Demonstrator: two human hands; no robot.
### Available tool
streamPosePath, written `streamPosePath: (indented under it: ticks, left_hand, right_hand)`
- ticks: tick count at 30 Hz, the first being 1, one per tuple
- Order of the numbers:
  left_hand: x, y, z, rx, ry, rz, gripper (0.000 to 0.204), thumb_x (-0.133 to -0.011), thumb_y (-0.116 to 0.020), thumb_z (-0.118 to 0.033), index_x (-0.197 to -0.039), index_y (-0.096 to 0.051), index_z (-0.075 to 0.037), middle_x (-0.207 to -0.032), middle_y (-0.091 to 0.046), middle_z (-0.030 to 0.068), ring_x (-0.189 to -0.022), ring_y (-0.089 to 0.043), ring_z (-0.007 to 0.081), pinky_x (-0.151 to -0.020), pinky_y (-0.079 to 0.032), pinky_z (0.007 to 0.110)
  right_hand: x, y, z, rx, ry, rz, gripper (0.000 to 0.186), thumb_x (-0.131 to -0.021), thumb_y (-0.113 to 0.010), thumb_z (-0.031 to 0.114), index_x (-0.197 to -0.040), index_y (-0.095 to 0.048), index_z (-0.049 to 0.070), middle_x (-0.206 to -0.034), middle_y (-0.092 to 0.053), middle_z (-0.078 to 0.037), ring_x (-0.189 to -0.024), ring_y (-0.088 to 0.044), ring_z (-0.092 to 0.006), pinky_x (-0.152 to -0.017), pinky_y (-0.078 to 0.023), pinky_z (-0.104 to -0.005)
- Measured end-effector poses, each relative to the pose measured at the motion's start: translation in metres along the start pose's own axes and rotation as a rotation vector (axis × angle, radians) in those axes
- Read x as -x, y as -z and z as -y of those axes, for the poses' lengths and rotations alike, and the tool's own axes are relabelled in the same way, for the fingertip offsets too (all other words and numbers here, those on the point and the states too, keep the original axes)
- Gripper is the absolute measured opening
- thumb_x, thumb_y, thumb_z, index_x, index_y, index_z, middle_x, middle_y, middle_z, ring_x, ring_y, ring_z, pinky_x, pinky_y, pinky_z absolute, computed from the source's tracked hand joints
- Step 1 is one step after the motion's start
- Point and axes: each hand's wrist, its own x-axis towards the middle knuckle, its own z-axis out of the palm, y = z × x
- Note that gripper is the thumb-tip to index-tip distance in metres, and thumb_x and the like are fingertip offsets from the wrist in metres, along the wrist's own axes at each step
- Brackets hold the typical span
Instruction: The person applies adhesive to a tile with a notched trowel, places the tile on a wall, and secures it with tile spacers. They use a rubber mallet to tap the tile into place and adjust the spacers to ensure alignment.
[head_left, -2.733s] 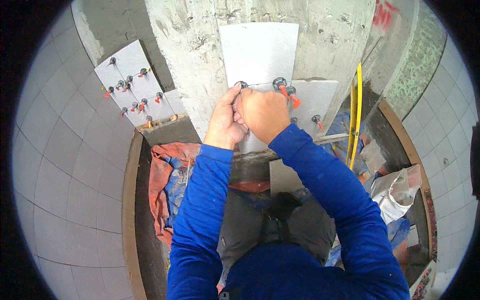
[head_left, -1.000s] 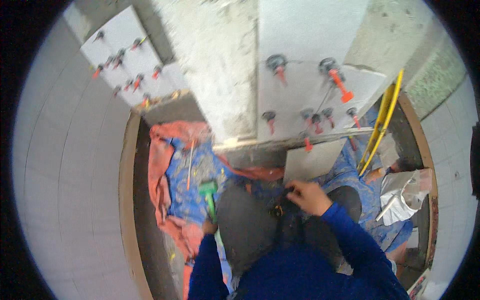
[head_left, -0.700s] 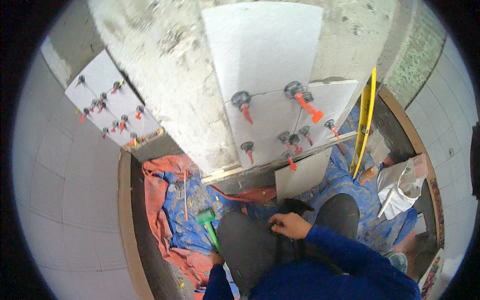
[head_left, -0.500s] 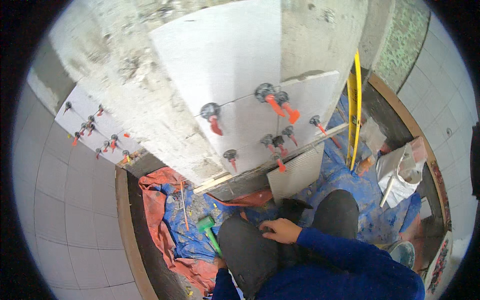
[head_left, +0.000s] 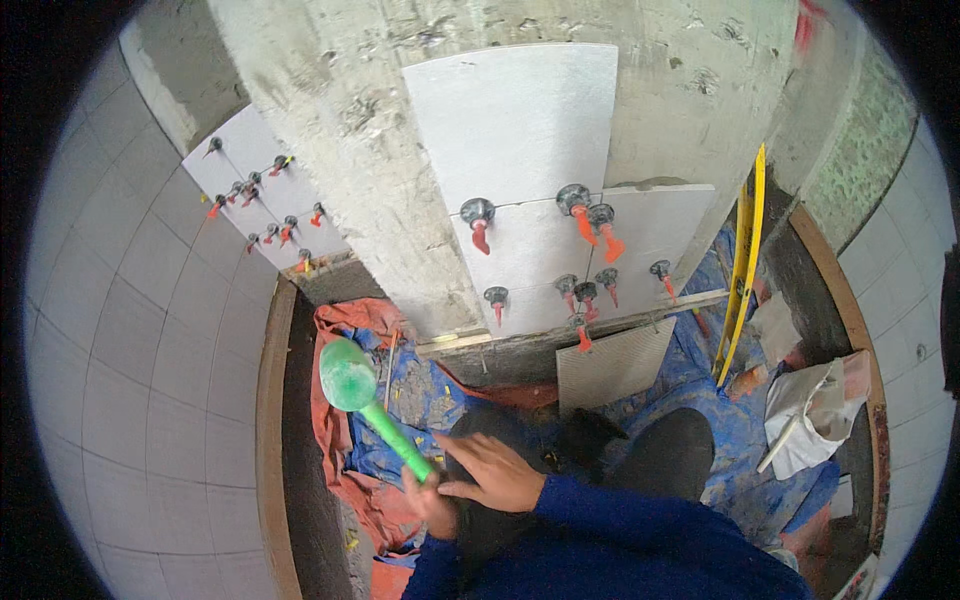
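A green rubber mallet (head_left: 349,375), its head dusted with pale powder, is raised at the left with its head up and away from me. My left hand (head_left: 432,508), slightly blurred, is closed round the lower end of its handle. Close beside it, my right hand (head_left: 500,474) has its fingers stretched out over my thigh, near the handle's end; whether it touches the handle I cannot tell. Ahead, white tiles (head_left: 520,130) are fixed to a bare concrete wall, with several black-and-orange tile levelling clips (head_left: 585,215) along their joints.
A yellow spirit level (head_left: 742,270) leans upright at the right. Beyond it sits a white sack (head_left: 815,420). One loose tile (head_left: 612,368) leans below the wall. Blue sheeting (head_left: 740,440) and an orange sheet (head_left: 335,450) cover the floor. More clipped tiles (head_left: 262,180) are at the left.
My left hand has lifted the mallet up from low beside my left leg. My right hand has moved left towards it, fingers extended. The whole view has shifted.
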Motion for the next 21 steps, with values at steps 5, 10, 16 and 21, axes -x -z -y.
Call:
streamPosePath:
  ticks: [5,10,16,21]
  left_hand:
    - [-0.011,-0.063,0.003,-0.318,-0.656,0.514,0.033,-0.100,-0.060,-0.029,-0.104,-0.065,0.004,-0.105,-0.066,0.0123,-0.093,-0.063,0.0241,-0.086,-0.051,0.038]
    - [-0.076,-0.089,-0.090,-0.418,-0.555,0.386,0.022,-0.100,-0.062,-0.017,-0.092,-0.070,0.003,-0.104,-0.068,0.0148,-0.098,-0.064,0.0278,-0.088,-0.051,0.041]
    - [-0.162,-0.186,-0.226,-0.449,-1.004,0.298,0.008,-0.095,-0.068,-0.004,-0.095,-0.068,0.004,-0.094,-0.064,0.0136,-0.087,-0.062,0.0260,-0.081,-0.049,0.036]
    - [-0.185,-0.259,-0.283,-0.435,-0.930,0.229,0.029,-0.091,-0.080,-0.025,-0.097,-0.070,0.002,-0.083,-0.064,0.0095,-0.076,-0.058,0.0182,-0.070,-0.049,0.032]
  right_hand:
    - [0.004,0.025,0.000,-0.048,0.095,-0.390,0.061,-0.098,-0.065,0.033,-0.147,-0.048,0.001,-0.125,-0.062,-0.022,-0.115,-0.059,-0.0417,-0.101,-0.046,-0.0481]
    - [0.057,0.046,-0.042,-0.039,-0.143,-0.252,0.049,-0.096,-0.067,0.033,-0.135,-0.061,0.005,-0.127,-0.067,-0.019,-0.113,-0.067,-0.0400,-0.094,-0.056,-0.0483]
    - [0.087,0.060,-0.014,-0.165,-0.118,-0.842,0.021,-0.095,-0.070,0.009,-0.113,-0.063,0.000,-0.095,-0.066,-0.008,-0.085,-0.062,-0.0200,-0.079,-0.052,-0.0358]
    - [0.087,0.103,0.018,-0.144,-0.113,-0.939,0.019,-0.097,-0.069,0.012,-0.110,-0.063,0.000,-0.092,-0.064,-0.009,-0.083,-0.061,-0.0180,-0.077,-0.049,-0.0333]
